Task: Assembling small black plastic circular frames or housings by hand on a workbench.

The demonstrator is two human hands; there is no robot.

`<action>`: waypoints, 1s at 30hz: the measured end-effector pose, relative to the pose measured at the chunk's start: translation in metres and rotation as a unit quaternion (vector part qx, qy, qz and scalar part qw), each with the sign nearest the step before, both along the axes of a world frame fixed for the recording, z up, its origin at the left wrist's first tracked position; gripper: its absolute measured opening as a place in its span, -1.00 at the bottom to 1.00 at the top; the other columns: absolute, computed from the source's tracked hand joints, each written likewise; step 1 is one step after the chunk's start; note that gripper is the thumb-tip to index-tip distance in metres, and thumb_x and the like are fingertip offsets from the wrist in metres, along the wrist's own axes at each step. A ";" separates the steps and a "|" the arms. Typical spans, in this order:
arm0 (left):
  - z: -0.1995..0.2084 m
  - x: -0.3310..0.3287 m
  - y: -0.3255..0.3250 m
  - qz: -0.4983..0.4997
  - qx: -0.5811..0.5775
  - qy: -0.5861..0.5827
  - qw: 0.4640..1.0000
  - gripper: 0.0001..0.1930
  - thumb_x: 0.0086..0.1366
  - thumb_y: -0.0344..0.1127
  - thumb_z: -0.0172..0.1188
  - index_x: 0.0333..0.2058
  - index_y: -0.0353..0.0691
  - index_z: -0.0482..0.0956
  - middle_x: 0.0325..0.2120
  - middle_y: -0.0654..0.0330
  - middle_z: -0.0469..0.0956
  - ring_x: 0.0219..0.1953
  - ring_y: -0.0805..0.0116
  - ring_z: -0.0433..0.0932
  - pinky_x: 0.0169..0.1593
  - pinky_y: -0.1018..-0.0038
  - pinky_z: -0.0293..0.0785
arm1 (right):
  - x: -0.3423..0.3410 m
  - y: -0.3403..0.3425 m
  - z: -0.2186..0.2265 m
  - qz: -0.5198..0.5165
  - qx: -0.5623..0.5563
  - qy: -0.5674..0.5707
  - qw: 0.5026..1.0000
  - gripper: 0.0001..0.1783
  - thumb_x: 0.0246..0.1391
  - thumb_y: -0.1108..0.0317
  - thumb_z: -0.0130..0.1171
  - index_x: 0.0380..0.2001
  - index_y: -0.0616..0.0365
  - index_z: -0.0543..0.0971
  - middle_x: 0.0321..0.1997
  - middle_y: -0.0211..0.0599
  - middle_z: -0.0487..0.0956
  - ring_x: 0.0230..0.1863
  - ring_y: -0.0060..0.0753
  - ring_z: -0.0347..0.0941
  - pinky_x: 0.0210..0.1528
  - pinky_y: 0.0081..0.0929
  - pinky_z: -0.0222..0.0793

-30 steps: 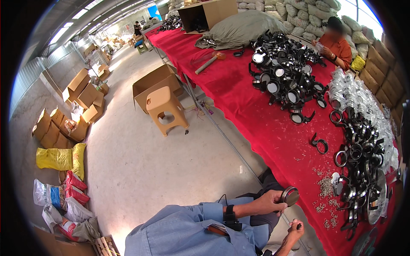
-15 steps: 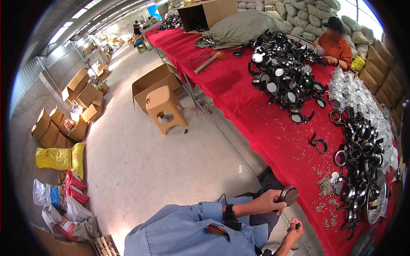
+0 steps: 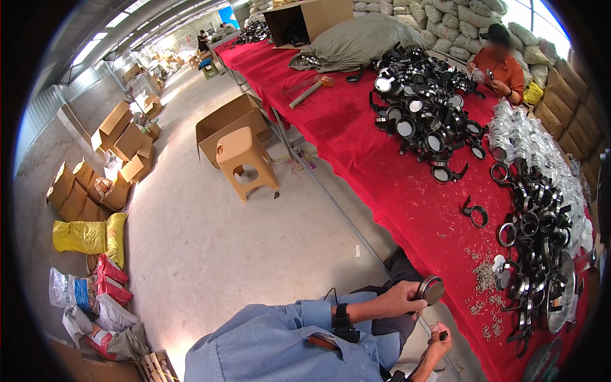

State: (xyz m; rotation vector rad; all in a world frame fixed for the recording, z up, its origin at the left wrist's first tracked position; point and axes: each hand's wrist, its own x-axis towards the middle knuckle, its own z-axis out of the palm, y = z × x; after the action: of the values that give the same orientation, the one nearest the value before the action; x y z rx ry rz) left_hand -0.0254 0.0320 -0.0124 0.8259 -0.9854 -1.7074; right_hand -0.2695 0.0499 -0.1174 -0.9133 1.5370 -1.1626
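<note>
Your left hand (image 3: 402,299) has the disc (image 3: 433,290) pinched by its rim, flat face toward you; a black strap (image 3: 342,318) sits on that wrist. Disc is up off the table, at the near edge of the red cloth (image 3: 407,207) as you see it. Your right hand (image 3: 436,347) is just below, apart from the disc, fingers curled in on a small black bit (image 3: 443,335); too small to tell what it is. Right of the hands on the cloth: a scatter of small metal clips (image 3: 487,279), then a heap of black rings (image 3: 529,226), with a clear round tray (image 3: 561,296) at its outer side. One loose ring (image 3: 477,215) lies apart, left of that heap. Clear-wrapped parts (image 3: 541,156) line the heap's far side. Further up the table: a bigger pile of black-rimmed discs (image 3: 423,105), a mallet (image 3: 309,92) lying left of it, a grey sheet (image 3: 359,43) behind, and an open carton (image 3: 328,22). A co-worker in orange (image 3: 509,70) sits across, handling a small part. On the floor left of the table: a tan stool (image 3: 245,159) in front of another open carton (image 3: 219,127).
</note>
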 end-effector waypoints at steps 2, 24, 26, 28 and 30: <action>0.004 -0.006 0.004 0.016 0.003 -0.001 1.000 -0.91 0.31 -0.46 0.11 -0.23 -0.31 0.45 -0.55 0.29 0.51 -0.51 0.58 0.50 -0.41 0.58 0.47 | 0.000 0.010 0.005 -0.013 0.018 0.000 1.000 -0.88 0.02 0.49 0.25 -0.33 0.23 0.58 -0.49 -0.51 0.44 -0.62 -0.76 0.10 -0.59 -0.70 -0.06; 0.031 0.008 0.005 0.042 0.059 -0.111 0.991 -0.82 0.30 -0.45 0.12 -0.15 -0.37 0.54 -0.41 0.10 0.62 -0.43 0.44 0.60 -0.27 0.52 0.56 | -0.005 0.010 0.028 -0.096 0.018 -0.112 0.989 -0.60 0.21 0.08 0.21 -0.62 0.08 0.55 -0.66 -0.54 0.45 -0.65 -0.80 0.14 -0.60 -0.69 0.00; 0.031 0.009 0.006 0.042 0.057 -0.110 0.991 -0.82 0.30 -0.45 0.12 -0.15 -0.37 0.53 -0.40 0.09 0.62 -0.43 0.44 0.60 -0.27 0.52 0.56 | -0.007 0.011 0.024 -0.097 0.026 -0.124 0.987 -0.59 0.22 0.07 0.20 -0.64 0.06 0.53 -0.67 -0.58 0.41 -0.66 -0.80 0.11 -0.60 -0.69 -0.02; 0.032 0.009 0.005 0.040 0.057 -0.112 0.991 -0.82 0.30 -0.44 0.12 -0.15 -0.37 0.54 -0.40 0.09 0.62 -0.43 0.44 0.60 -0.28 0.52 0.56 | -0.010 0.010 0.020 -0.099 0.032 -0.137 0.985 -0.58 0.22 0.06 0.19 -0.65 0.05 0.51 -0.69 -0.61 0.36 -0.66 -0.81 0.09 -0.61 -0.69 -0.05; 0.031 0.009 0.004 0.041 0.061 -0.114 0.991 -0.82 0.30 -0.45 0.12 -0.15 -0.37 0.54 -0.41 0.09 0.62 -0.43 0.44 0.60 -0.28 0.52 0.56 | -0.013 0.010 0.016 -0.071 0.026 -0.161 0.984 -0.59 0.23 0.07 0.17 -0.64 0.03 0.49 -0.70 -0.66 0.27 -0.66 -0.80 0.04 -0.61 -0.70 -0.07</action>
State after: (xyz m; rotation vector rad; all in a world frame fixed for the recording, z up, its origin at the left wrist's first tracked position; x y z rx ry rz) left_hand -0.0167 0.0363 0.0185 1.1467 -0.9917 -1.6396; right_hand -0.2826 0.0597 -0.1011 -0.5554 1.3768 -1.2951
